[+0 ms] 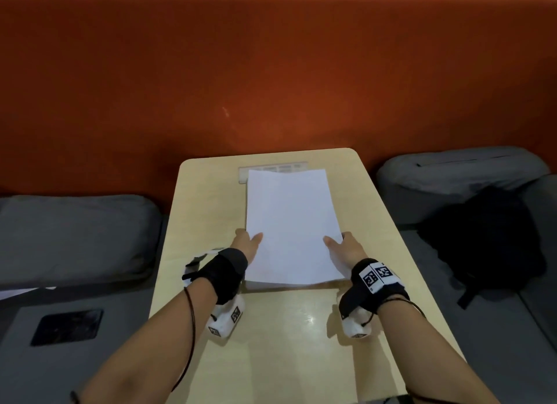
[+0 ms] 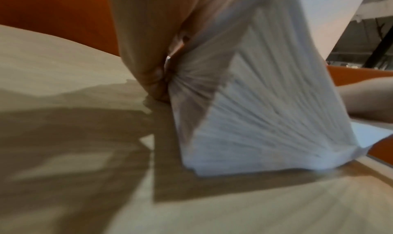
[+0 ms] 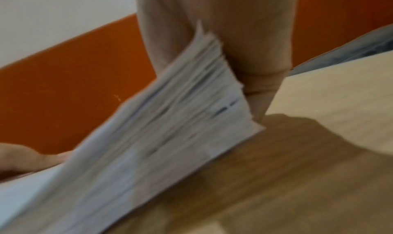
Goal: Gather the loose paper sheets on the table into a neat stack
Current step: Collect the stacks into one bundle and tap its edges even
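Head camera looks down over the table (image 1: 211,358); both wrist cameras sit low and close beside the paper stack (image 2: 266,111); all share it.

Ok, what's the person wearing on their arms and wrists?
Bare forearms, no sleeves. Each wrist carries a black strap holding a white camera block printed with black-and-white square markers: left strap, right strap. A thin dark cable runs along the left forearm.

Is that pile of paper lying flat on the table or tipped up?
Tipped up. The paper stack is gripped by the left hand and right hand; its near edge casts a shadow on the table.
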{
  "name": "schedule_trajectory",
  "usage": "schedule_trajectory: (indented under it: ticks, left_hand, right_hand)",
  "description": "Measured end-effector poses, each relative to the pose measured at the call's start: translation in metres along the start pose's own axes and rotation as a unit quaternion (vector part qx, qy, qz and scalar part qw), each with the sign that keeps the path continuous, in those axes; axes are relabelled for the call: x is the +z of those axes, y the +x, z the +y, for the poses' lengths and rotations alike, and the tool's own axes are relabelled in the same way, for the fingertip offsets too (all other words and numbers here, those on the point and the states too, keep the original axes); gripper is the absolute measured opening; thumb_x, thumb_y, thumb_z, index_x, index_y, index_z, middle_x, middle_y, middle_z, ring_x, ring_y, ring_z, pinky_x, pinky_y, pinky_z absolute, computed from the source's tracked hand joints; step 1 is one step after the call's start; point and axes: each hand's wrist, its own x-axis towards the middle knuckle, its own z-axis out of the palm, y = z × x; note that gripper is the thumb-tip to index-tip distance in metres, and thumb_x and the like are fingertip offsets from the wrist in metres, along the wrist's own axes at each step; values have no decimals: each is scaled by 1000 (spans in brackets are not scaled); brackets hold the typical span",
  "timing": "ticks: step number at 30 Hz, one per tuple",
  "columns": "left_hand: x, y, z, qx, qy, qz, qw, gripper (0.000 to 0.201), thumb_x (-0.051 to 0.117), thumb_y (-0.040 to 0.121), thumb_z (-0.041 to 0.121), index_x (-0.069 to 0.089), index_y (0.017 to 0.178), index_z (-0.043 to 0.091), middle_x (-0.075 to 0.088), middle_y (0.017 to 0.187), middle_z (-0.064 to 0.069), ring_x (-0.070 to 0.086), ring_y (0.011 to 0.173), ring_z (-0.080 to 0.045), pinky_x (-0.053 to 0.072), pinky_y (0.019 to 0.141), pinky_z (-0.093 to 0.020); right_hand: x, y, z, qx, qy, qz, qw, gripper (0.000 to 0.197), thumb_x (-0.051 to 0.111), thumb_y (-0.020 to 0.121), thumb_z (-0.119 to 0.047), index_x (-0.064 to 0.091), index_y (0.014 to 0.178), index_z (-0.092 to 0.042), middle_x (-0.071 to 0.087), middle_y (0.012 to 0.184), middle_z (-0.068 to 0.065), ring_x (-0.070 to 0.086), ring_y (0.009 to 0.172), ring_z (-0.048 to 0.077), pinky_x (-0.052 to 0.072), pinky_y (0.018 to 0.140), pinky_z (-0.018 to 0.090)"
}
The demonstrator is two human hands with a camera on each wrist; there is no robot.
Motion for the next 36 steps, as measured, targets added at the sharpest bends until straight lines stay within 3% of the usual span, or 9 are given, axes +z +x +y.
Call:
schedule_trajectory:
  ticks: [3,8,14,21,25,29,33,36]
  left_hand:
    - [3,-3,-4,1,-40,-6,999,69,39,99,32,2,146,-3,25,151,-17,32,137,-30,29,109,-35]
    - [18,-17,-9,38,-28,53,997,60,39,99,29,13,142,-2,38,144,-20,42,130,-33,35,102,-35]
    - [27,-22,-11,78,6,84,993,52,40,98,29,25,135,-4,49,132,-23,51,118,-34,42,94,-35]
    - [41,-34,15,129,-49,105,985,45,43,98,26,33,132,-1,52,132,-17,52,119,-29,39,93,-28]
    - [44,-39,25,152,-57,114,980,49,43,98,28,31,136,-1,51,134,-17,50,121,-29,38,98,-30]
    - [41,-40,43,193,-68,121,971,52,43,97,29,29,138,1,52,133,-14,51,120,-27,40,93,-26]
    - [36,-33,74,237,-111,129,956,50,45,97,25,30,139,3,52,135,-10,51,121,-24,37,88,-16]
    - [32,-21,99,256,-122,139,949,49,46,97,23,30,139,3,52,135,-9,50,122,-23,36,88,-15]
  right_hand:
    - [3,-6,7,-14,-29,-4,999,65,45,96,-42,21,144,-5,42,143,14,46,126,33,39,97,36]
    - [8,-7,15,-46,-48,19,998,59,47,95,-41,31,137,-2,55,128,17,54,115,35,45,91,37]
    - [-1,-12,18,-104,-53,32,993,51,49,96,-35,36,132,-2,58,121,17,57,109,32,48,85,34]
    - [-34,-2,12,-154,-83,42,984,50,48,96,-36,38,133,-4,61,118,17,59,107,32,50,87,37]
    - [-46,2,13,-191,-92,45,976,50,48,96,-35,38,134,-5,62,119,15,60,107,30,50,87,34]
    - [-63,4,7,-251,-69,65,963,47,50,96,-32,40,133,-5,63,119,13,61,104,30,49,83,31]
    - [-83,15,-7,-298,-31,112,948,44,51,95,-32,44,131,-7,64,115,15,61,101,34,51,84,39]
    - [-98,27,-23,-305,0,127,944,44,51,95,-29,43,133,-8,62,119,14,59,105,32,48,86,35]
